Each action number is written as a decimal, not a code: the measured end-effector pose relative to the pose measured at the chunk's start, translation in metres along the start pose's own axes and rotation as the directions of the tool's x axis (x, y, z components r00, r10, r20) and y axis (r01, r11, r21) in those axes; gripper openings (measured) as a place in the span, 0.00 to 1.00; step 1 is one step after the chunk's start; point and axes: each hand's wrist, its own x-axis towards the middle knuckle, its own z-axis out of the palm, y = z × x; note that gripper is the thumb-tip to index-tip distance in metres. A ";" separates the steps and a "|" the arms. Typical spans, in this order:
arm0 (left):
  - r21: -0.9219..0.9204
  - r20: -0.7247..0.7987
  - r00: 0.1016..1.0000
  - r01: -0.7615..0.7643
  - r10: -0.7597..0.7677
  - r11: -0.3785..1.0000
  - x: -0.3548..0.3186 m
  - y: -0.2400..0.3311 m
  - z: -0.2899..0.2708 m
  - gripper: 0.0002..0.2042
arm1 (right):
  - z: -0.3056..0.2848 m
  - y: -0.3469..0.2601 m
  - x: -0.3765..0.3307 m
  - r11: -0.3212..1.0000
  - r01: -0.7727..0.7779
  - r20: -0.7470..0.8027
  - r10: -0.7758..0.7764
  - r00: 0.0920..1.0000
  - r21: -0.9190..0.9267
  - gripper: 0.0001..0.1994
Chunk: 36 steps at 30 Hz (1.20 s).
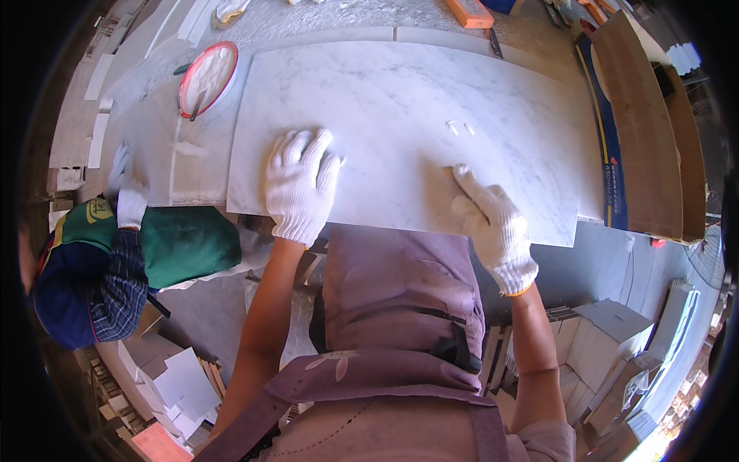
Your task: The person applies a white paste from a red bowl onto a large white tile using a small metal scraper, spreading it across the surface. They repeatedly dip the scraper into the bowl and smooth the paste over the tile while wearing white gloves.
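A white, grey-veined marble slab (369, 100) lies flat on the worktable in front of me. My left hand (300, 181), in a white knitted glove, rests palm down on its left part, fingers stretched out. Over the slab's right part is my right hand (489, 212), gloved the same way, with fingers curled together. A tiny dark edge shows at its fingertips, too small to name. Small white bits (453, 128) lie on the slab beyond that hand. Left of the slab stands a red-rimmed bowl (232, 58) of white paste with a spatula (198, 105) in it.
At my left a co-worker in a dark blue cap (68, 296) and green apron (188, 246) has a gloved hand (131, 196) at the table. Cardboard boxes (635, 115) stand along the right end. An orange block (469, 13) lies at the far side. Cartons (600, 339) stand behind me, right.
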 end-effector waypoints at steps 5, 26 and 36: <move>0.007 0.019 1.000 0.004 -0.004 1.000 0.000 0.002 -0.001 0.20 | -0.009 0.021 0.024 0.982 -0.134 -0.058 0.127 0.990 -0.134 0.21; 0.011 0.079 0.997 0.024 -0.025 1.000 0.002 0.005 -0.005 0.19 | 0.003 0.029 0.057 0.898 0.298 -0.050 -0.331 0.942 -0.324 0.21; -0.002 0.074 0.997 0.027 -0.026 1.000 0.000 0.004 -0.004 0.19 | -0.004 0.029 0.052 0.969 0.021 -0.015 -0.026 1.000 -0.248 0.24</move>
